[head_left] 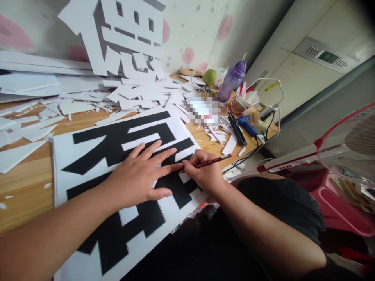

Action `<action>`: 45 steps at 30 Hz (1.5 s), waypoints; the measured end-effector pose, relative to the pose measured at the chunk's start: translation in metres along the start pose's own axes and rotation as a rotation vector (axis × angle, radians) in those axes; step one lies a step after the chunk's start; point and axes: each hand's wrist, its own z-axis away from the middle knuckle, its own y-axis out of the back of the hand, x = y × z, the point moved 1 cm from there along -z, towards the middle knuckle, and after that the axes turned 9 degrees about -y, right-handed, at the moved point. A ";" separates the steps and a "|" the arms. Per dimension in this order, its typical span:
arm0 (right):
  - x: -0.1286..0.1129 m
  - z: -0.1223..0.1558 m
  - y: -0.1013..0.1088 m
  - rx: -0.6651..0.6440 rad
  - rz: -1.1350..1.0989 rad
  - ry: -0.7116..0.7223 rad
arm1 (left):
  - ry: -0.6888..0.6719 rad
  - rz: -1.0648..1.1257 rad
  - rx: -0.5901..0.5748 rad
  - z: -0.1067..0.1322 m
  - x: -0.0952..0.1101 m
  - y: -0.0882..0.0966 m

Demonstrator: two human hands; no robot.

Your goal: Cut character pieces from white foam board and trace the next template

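Note:
A white sheet (63,156) printed with large black character shapes lies on a wooden table. My left hand (143,171) rests flat on it, fingers spread over the black print. Close by on the right, my right hand (203,171) grips a dark red pencil (215,160) with a pink eraser end. The pencil's tip is down at the sheet, near the fingertips of my left hand; my fingers partly hide it. Cut-out openings or white gaps show between the black strokes.
White board offcuts (140,91) pile along the back, below a large white cut-out character (125,35) against the wall. To the right are a blue glue gun (247,124), a black box cutter (236,128), a purple bottle (231,82), a paper tub (240,105) and a green fruit (209,77).

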 end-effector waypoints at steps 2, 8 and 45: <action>0.000 0.000 0.000 0.018 0.003 0.013 | -0.004 0.008 0.004 0.001 0.000 0.000; -0.003 -0.002 0.003 0.047 -0.012 0.026 | 0.013 0.084 0.004 0.001 0.002 0.007; -0.004 -0.017 0.025 0.028 -0.433 -0.094 | -0.036 0.001 -0.009 0.003 0.001 0.005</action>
